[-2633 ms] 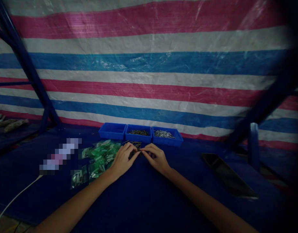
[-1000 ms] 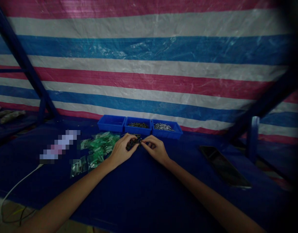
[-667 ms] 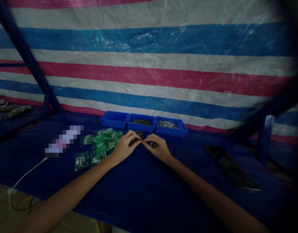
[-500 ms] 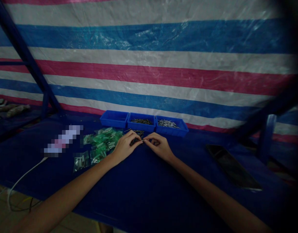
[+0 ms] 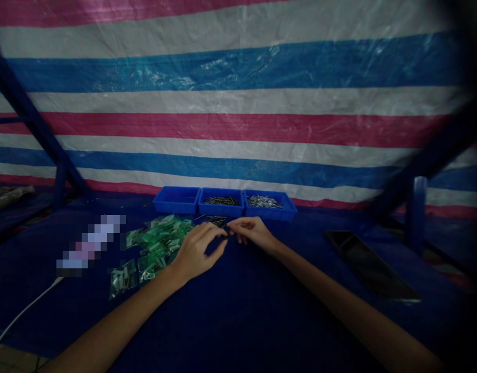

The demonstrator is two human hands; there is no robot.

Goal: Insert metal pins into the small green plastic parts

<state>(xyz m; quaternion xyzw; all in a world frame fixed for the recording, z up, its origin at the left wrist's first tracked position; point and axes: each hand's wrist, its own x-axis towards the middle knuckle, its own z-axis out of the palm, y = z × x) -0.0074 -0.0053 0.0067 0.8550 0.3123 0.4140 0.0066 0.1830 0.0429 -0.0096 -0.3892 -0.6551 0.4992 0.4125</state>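
My left hand (image 5: 199, 247) is curled over the blue table, with thumb and index finger close around a small dark piece (image 5: 228, 235) too blurred to name. My right hand (image 5: 254, 232) meets it from the other side, its thumb and fingertips pinched at the same spot. Just behind the fingers lies a loose pile of thin dark screw-like pieces (image 5: 216, 220). Left of my left hand is a heap of small clear and green plastic bags (image 5: 160, 235) with pale parts inside.
Three blue bins stand in a row behind the hands: the left bin (image 5: 176, 201), the middle bin (image 5: 221, 210) with dark thin pieces, the right bin (image 5: 271, 212) with silvery ones. A dark phone-like slab (image 5: 372, 267) lies right; a blurred-out object (image 5: 91, 244) with a white cable lies left.
My left thumb has dropped a little away from the index finger, and the right fingers have shifted slightly. The whole view has tilted a little; bins and bags stay in place.
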